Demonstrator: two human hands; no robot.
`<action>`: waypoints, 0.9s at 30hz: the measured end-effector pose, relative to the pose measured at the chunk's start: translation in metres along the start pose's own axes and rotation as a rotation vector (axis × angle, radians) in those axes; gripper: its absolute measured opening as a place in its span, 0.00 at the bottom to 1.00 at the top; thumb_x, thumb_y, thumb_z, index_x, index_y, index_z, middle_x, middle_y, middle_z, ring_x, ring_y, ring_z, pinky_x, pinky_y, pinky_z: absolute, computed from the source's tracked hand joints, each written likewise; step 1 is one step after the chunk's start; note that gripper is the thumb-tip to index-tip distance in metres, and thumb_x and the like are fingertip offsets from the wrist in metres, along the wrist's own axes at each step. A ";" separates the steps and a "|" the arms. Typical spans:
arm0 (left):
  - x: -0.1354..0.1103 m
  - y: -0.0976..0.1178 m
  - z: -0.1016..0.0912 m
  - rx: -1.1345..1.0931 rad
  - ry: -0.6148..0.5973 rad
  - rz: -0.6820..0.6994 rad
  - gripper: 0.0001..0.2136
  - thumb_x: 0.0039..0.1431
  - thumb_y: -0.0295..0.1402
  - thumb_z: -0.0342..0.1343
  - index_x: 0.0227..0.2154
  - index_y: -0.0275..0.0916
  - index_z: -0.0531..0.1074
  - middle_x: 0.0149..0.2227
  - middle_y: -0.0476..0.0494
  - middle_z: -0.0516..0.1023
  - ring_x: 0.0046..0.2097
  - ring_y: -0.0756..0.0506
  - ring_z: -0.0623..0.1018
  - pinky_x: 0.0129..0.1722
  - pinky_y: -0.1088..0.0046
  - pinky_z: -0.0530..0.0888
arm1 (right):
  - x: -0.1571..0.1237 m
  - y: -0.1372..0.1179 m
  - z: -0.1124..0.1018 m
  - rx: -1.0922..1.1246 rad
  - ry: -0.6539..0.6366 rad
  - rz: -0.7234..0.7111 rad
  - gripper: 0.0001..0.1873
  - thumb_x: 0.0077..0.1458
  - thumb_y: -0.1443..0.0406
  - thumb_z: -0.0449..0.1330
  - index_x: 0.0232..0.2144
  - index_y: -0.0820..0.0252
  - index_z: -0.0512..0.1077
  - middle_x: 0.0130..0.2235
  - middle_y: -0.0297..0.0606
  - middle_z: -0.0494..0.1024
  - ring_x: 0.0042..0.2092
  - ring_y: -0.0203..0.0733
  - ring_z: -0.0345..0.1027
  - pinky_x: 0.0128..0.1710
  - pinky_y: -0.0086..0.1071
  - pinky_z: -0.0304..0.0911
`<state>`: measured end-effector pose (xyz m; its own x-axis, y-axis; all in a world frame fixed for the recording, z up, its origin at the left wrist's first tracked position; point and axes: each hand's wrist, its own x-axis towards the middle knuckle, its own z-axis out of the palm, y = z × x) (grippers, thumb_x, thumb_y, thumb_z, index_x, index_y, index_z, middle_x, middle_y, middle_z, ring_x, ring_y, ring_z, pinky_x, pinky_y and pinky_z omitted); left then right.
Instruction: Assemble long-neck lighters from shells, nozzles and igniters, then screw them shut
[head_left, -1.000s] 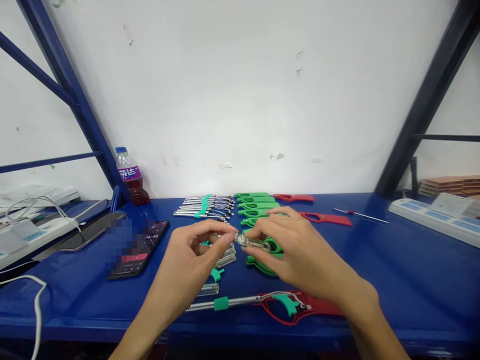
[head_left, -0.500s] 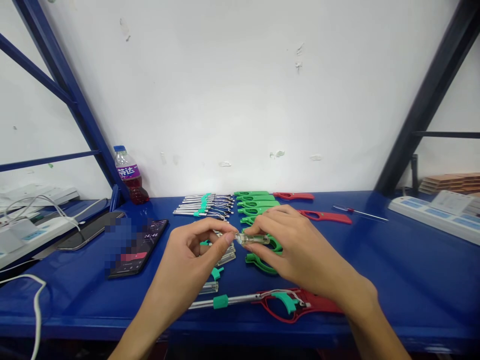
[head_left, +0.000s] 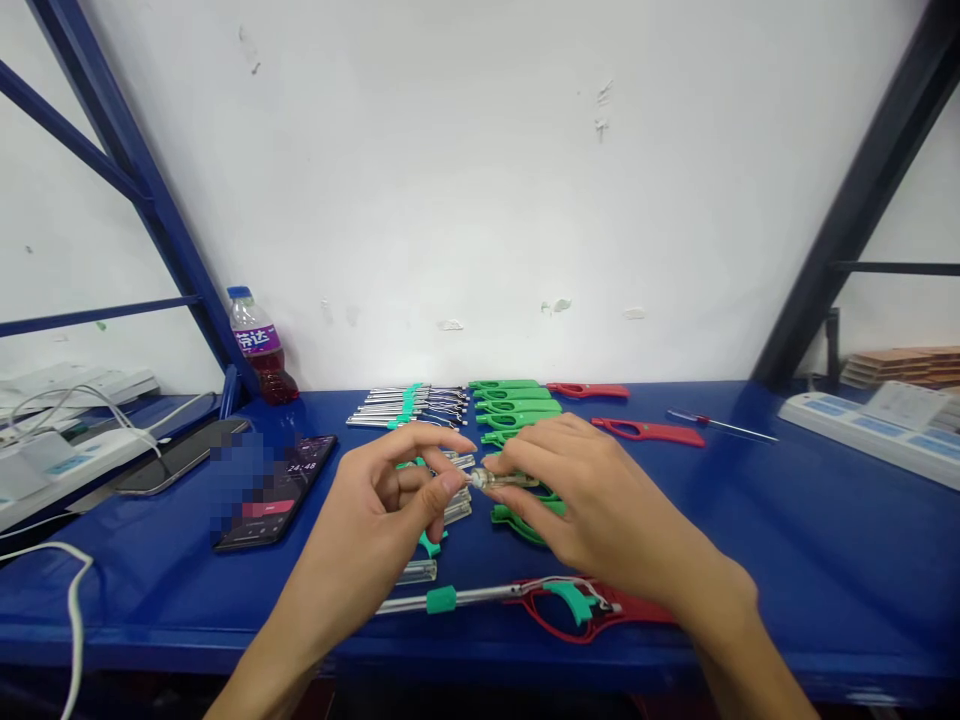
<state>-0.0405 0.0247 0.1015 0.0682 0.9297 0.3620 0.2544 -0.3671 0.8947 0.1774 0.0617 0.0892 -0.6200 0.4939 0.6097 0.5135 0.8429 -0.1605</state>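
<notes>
My right hand (head_left: 570, 480) grips a small clear lighter fuel tank (head_left: 510, 480) between thumb and fingers, its whitish valve end (head_left: 478, 480) pointing left. Close by that end is my left hand (head_left: 397, 485), with the index finger raised away from the thumb and the other fingers curled. Under my hands lies a lighter assembly: a red handle shell (head_left: 637, 605) with a green trigger (head_left: 571, 603), wires and a metal tube (head_left: 480, 599). Behind my left fingers, more clear tanks (head_left: 418, 571) are partly hidden. Green handle shells (head_left: 517, 407) are stacked in a column beyond my right hand.
Metal lighter rods (head_left: 409, 405) with green parts lie at the back. Red handle shells (head_left: 652, 432) and a screwdriver (head_left: 720, 426) lie right of centre. Phones (head_left: 281, 500), a drink bottle (head_left: 259, 350) and a cable (head_left: 75, 610) are left. A power strip (head_left: 870, 440) sits at right.
My left index finger has lifted off the valve end and parted from the thumb. The right hand still holds the tank in nearly the same spot.
</notes>
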 end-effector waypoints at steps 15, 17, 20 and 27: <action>-0.005 -0.011 0.001 -0.091 -0.099 -0.015 0.11 0.64 0.38 0.66 0.28 0.39 0.76 0.24 0.53 0.69 0.23 0.53 0.68 0.22 0.77 0.60 | -0.001 -0.004 -0.001 0.065 -0.079 0.027 0.09 0.74 0.66 0.60 0.37 0.56 0.73 0.35 0.32 0.77 0.39 0.41 0.68 0.44 0.39 0.56; -0.005 -0.014 0.001 -0.117 -0.110 0.004 0.11 0.65 0.34 0.64 0.26 0.39 0.75 0.27 0.52 0.71 0.23 0.54 0.68 0.23 0.76 0.61 | -0.002 -0.004 -0.002 0.073 -0.092 0.040 0.11 0.74 0.66 0.60 0.35 0.56 0.71 0.34 0.31 0.76 0.38 0.41 0.67 0.43 0.38 0.55; -0.003 -0.015 0.002 -0.201 -0.138 0.026 0.13 0.64 0.30 0.63 0.22 0.38 0.74 0.28 0.50 0.73 0.23 0.54 0.70 0.23 0.77 0.64 | -0.004 -0.004 -0.005 0.102 -0.112 0.061 0.11 0.74 0.65 0.61 0.35 0.55 0.71 0.34 0.30 0.76 0.38 0.41 0.67 0.42 0.37 0.55; 0.001 -0.015 0.002 -0.222 -0.203 -0.016 0.11 0.64 0.33 0.67 0.26 0.38 0.78 0.27 0.53 0.72 0.23 0.55 0.71 0.24 0.80 0.66 | -0.006 0.000 -0.008 0.110 -0.135 0.065 0.11 0.73 0.64 0.62 0.34 0.55 0.71 0.32 0.29 0.74 0.37 0.41 0.65 0.40 0.36 0.55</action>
<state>-0.0425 0.0308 0.0876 0.2633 0.9144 0.3075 0.0411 -0.3291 0.9434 0.1859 0.0574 0.0922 -0.6654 0.5662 0.4865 0.4917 0.8228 -0.2852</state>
